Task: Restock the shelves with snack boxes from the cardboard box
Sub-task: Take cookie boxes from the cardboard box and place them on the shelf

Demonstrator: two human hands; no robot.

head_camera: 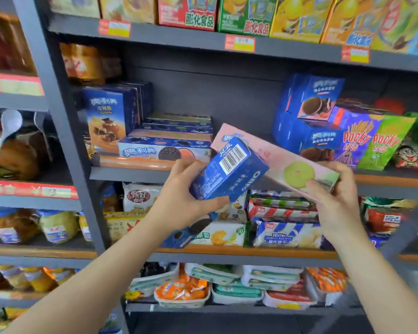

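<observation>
My left hand [186,191] grips a blue Oreo box [229,169], tilted with its barcode end up. My right hand [333,196] holds the near end of a long pink box [273,160] with a green biscuit printed on it; its far end points at the gap on the middle shelf [130,173]. The blue box overlaps the pink one in front. A stack of flat blue Oreo boxes [164,145] lies on that shelf to the left of the gap. The cardboard box is not in view.
Upright blue boxes [111,116] stand at the shelf's left, blue boxes and Pocky packs [357,143] at its right. Snack boxes fill the top shelf [246,18]; wafer packs [287,235] and trays sit below. A dark upright post [65,131] divides off jars on the left.
</observation>
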